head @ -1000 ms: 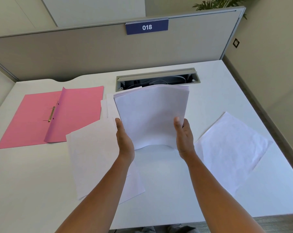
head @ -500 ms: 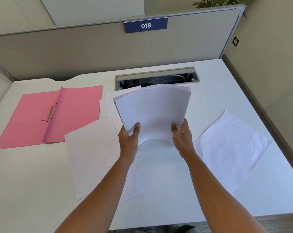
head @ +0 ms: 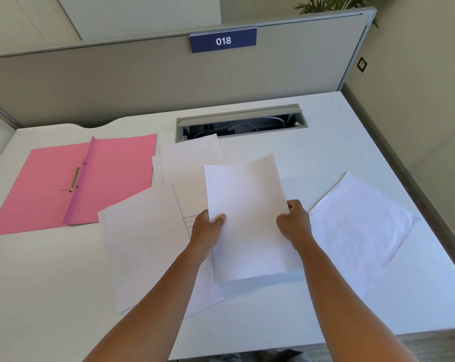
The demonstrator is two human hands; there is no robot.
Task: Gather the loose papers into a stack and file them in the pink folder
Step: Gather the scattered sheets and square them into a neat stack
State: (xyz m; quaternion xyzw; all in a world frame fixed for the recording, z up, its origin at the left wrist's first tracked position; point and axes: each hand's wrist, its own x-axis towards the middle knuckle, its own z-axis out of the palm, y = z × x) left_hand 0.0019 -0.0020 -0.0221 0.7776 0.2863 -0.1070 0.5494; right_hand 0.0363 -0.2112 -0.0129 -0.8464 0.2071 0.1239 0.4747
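Observation:
I hold a stack of white papers (head: pixel 247 205) over the middle of the white desk (head: pixel 51 296). My left hand (head: pixel 208 228) grips its left edge with the thumb on top. My right hand (head: pixel 294 223) grips its right edge. The stack's near edge is down at the desk. Loose sheets (head: pixel 142 244) lie to the left, partly under my left arm, and more loose sheets (head: pixel 192 158) lie behind the stack. One creased sheet (head: pixel 359 228) lies to the right. The pink folder (head: pixel 64 184) lies open at the far left, its metal fastener (head: pixel 74 178) showing.
An open cable tray (head: pixel 242 124) is set into the desk behind the papers. A grey partition (head: pixel 142 82) with a blue "018" sign (head: pixel 223 41) closes off the back. The desk's right edge drops to the floor by a wall.
The stack, raised and bowed before, has come down and towards me, and now lies flatter with its near edge at the desk. Both hands shifted from its bottom edge to its sides.

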